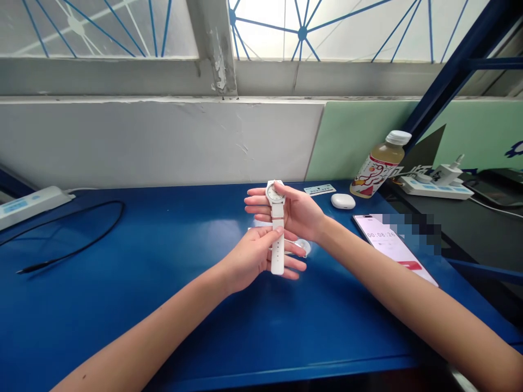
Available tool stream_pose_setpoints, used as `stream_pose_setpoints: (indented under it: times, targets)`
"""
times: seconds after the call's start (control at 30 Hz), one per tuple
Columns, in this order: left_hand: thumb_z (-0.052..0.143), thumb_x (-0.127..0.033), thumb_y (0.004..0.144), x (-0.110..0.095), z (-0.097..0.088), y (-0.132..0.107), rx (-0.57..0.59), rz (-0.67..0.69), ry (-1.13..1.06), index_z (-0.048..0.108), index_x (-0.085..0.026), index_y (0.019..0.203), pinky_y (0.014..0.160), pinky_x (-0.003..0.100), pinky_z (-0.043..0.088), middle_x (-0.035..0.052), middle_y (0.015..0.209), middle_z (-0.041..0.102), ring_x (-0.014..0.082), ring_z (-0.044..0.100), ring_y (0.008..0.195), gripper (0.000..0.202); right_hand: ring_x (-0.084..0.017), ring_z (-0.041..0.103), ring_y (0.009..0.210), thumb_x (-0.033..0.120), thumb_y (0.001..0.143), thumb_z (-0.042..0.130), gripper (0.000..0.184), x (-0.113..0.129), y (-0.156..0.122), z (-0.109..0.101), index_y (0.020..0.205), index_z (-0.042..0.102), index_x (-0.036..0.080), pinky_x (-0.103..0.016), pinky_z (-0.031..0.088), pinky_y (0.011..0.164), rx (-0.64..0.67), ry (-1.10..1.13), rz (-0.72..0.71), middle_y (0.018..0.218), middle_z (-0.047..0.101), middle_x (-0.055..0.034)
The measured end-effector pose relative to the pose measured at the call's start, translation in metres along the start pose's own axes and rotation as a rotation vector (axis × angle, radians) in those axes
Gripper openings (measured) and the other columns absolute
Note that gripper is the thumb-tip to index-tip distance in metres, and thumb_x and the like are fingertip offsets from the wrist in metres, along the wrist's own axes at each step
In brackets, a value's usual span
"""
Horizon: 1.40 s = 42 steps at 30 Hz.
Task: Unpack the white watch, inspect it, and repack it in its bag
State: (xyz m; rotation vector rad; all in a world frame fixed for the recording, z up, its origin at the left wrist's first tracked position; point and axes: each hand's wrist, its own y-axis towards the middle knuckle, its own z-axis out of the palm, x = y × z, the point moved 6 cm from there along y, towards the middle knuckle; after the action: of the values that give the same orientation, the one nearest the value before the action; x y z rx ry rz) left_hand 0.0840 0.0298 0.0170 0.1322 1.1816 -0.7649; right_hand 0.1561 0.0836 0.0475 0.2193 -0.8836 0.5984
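A white wristwatch is held up over the blue table, its round dial at the top and its strap hanging straight down. My right hand grips the watch head, with the thumb on the dial and the fingers behind it. Lower down, my left hand pinches the holed strap, thumb in front and fingers spread behind. Behind my hands, a small clear and white object lies on the table, partly covered by my fingers; its kind I cannot make out.
On the blue table are a black cable, a white power strip, a white earbud case, a small card and a phone showing a timer. A drink bottle stands at the back right, near another power strip.
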Motion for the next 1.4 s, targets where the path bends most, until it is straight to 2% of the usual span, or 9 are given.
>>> stream_pose_setpoints:
  times: [0.17,0.3,0.47,0.7,0.93,1.07,1.2,1.33,1.4]
  targets:
    - [0.059,-0.037,0.096,0.001,0.004,0.002,0.016,0.037,-0.003,0.066,-0.009,0.093,0.080,0.043,0.059,0.0166,0.093,0.074,0.0276,0.074,0.085,0.028,-0.019,0.072,0.093,0.041,0.103,0.031,0.049,-0.001,0.000,-0.004,0.108,0.069,0.010,-0.030,0.057,0.084,-0.017,-0.002,0.020,0.109,0.076,-0.0142]
    - [0.059,-0.037,0.096,-0.002,0.008,0.000,0.068,0.119,0.010,0.069,-0.009,0.096,0.093,0.043,0.054,0.0162,0.100,0.074,0.0288,0.072,0.098,0.030,-0.021,0.073,0.088,0.050,0.101,0.030,0.059,-0.001,0.000,-0.005,0.103,0.071,0.009,-0.032,0.058,0.079,0.014,0.011,0.044,0.095,0.078,-0.0140]
    - [0.057,-0.036,0.098,-0.003,0.008,-0.001,0.090,0.134,-0.018,0.069,-0.009,0.096,0.084,0.040,0.058,0.0153,0.096,0.074,0.0258,0.074,0.088,0.030,-0.022,0.073,0.093,0.054,0.101,0.027,0.064,0.003,-0.002,-0.002,0.102,0.072,0.009,-0.033,0.056,0.087,0.060,0.017,0.031,0.094,0.077,-0.0136]
    - [0.055,-0.037,0.099,-0.001,0.000,0.000,-0.095,0.065,0.072,0.066,-0.011,0.092,0.062,0.030,0.059,0.0154,0.095,0.074,0.0197,0.073,0.069,0.029,-0.021,0.072,0.091,0.048,0.101,0.030,0.056,0.004,-0.004,0.003,0.104,0.071,0.010,-0.033,0.056,0.085,0.082,0.010,0.040,0.097,0.077,-0.0135]
    - [0.050,-0.028,0.101,-0.003,0.000,-0.002,-0.091,0.044,0.025,0.064,-0.009,0.093,0.063,0.030,0.060,0.0162,0.095,0.074,0.0211,0.073,0.075,0.025,-0.024,0.071,0.091,0.043,0.097,0.018,0.064,0.003,-0.002,0.001,0.109,0.068,0.005,-0.039,0.051,0.093,0.093,0.053,0.037,0.088,0.076,-0.0136]
    - [0.053,-0.027,0.099,-0.004,-0.001,-0.001,-0.062,0.085,-0.015,0.064,-0.009,0.098,0.064,0.029,0.059,0.0143,0.094,0.073,0.0191,0.072,0.073,0.021,-0.021,0.069,0.081,0.035,0.093,0.028,0.052,0.006,-0.002,-0.006,0.106,0.069,0.006,-0.037,0.052,0.092,0.021,0.087,-0.017,0.072,0.069,-0.0067]
    - [0.064,-0.029,0.094,-0.005,-0.008,0.001,-0.121,0.154,0.007,0.063,-0.012,0.105,0.067,0.028,0.057,0.0104,0.097,0.072,0.0161,0.071,0.073,0.021,-0.016,0.067,0.074,0.034,0.094,0.048,0.031,0.011,-0.001,-0.015,0.095,0.070,0.013,-0.029,0.055,0.081,-0.104,0.057,-0.074,0.068,0.066,-0.0018]
    - [0.059,-0.032,0.096,-0.006,-0.006,0.001,-0.100,0.194,-0.005,0.063,-0.010,0.109,0.069,0.028,0.056,0.0106,0.091,0.072,0.0176,0.071,0.074,0.026,-0.014,0.069,0.074,0.034,0.089,0.064,0.020,0.014,-0.002,-0.023,0.079,0.068,0.018,-0.024,0.056,0.074,-0.251,0.005,-0.150,0.072,0.070,-0.0015]
    - [0.056,-0.034,0.098,-0.005,-0.001,0.001,-0.044,0.180,-0.033,0.064,-0.008,0.107,0.071,0.030,0.056,0.0123,0.088,0.073,0.0196,0.072,0.075,0.029,-0.015,0.071,0.081,0.038,0.089,0.065,0.020,0.012,-0.002,-0.020,0.081,0.069,0.019,-0.026,0.056,0.080,-0.191,-0.017,-0.129,0.082,0.075,-0.0026]
